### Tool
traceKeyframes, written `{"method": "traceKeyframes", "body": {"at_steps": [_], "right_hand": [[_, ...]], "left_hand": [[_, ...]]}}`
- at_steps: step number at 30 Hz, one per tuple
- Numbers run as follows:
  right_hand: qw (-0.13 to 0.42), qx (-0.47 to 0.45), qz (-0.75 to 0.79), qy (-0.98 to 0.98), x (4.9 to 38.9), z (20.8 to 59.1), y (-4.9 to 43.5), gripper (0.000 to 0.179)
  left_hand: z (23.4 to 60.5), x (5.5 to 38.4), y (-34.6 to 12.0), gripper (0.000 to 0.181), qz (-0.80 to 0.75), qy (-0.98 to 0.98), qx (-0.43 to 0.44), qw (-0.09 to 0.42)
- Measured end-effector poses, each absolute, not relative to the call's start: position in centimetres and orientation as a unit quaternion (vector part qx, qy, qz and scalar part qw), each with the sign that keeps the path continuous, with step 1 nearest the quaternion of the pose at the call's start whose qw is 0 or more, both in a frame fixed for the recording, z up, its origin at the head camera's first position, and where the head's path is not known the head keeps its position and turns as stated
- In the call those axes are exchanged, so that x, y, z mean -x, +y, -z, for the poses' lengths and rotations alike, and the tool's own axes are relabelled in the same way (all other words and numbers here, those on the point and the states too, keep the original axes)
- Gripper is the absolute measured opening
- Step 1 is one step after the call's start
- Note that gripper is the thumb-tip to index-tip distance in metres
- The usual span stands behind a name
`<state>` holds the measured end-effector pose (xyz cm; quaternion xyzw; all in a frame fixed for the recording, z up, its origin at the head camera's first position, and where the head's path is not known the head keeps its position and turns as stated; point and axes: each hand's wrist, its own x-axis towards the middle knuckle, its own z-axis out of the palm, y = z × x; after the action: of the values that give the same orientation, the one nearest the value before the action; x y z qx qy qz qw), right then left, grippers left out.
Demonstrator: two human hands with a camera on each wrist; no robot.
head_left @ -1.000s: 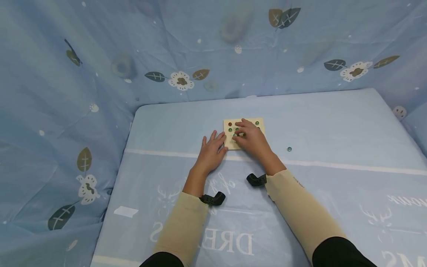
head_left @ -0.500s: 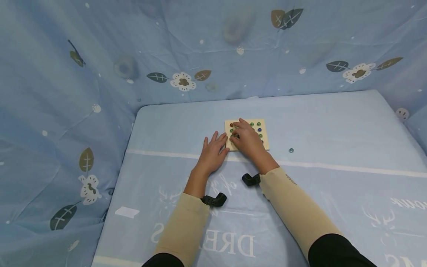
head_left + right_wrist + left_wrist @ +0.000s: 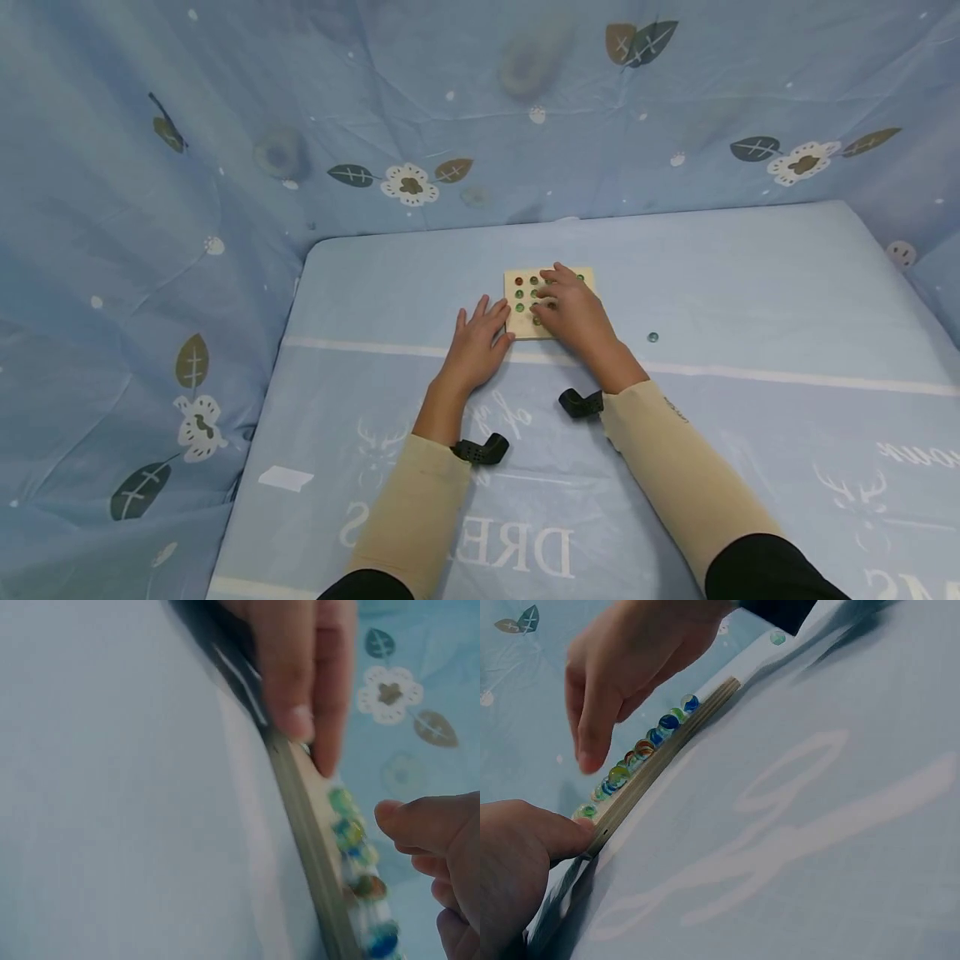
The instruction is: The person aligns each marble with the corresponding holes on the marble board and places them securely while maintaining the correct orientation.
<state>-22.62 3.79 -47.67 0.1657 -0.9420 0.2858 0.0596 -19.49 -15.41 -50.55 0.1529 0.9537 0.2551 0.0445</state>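
Note:
A cream wooden board (image 3: pixel 514 328) lies on the table, with rows of coloured glass marbles (image 3: pixel 669 721) standing along its top. My left hand (image 3: pixel 475 343) rests at the board's left edge, fingers spread and thumb pressing its near corner. Above the board is my right hand (image 3: pixel 576 310), fingers loosely bent and pointing down. In the right wrist view its thumb (image 3: pixel 409 817) stands apart from the marbles, and nothing shows in its grasp. A red marble (image 3: pixel 519 281) sits in the far left corner. The right hand hides many marbles in the head view.
One loose greenish marble (image 3: pixel 652 337) lies on the table right of the board. A white patch (image 3: pixel 285 477) is at the table's left side. Blue patterned cloth (image 3: pixel 480 108) rises behind the table's far edge.
My right hand went left over the board, then back right. A green marble now shows at the third row's left end, where none was visible a second ago. The left hand stays put.

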Motion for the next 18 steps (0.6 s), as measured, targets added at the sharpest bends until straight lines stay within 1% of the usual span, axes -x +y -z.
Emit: {"method": "traceKeyframes", "body": {"at_steps": [11,18], "right_hand": [[0.061,-0.102,-0.338,-0.933,21.4,46.6,8.4,0.033],[0.048,-0.052,-0.365,-0.928,20.5,46.4,11.3,0.036]], "left_hand": [[50.2,19.6,-15.4,0.054,-0.269,0.951,-0.146,0.050],[50.2,19.7,-15.5,0.055,-0.274,0.948,-0.149,0.056]]}}
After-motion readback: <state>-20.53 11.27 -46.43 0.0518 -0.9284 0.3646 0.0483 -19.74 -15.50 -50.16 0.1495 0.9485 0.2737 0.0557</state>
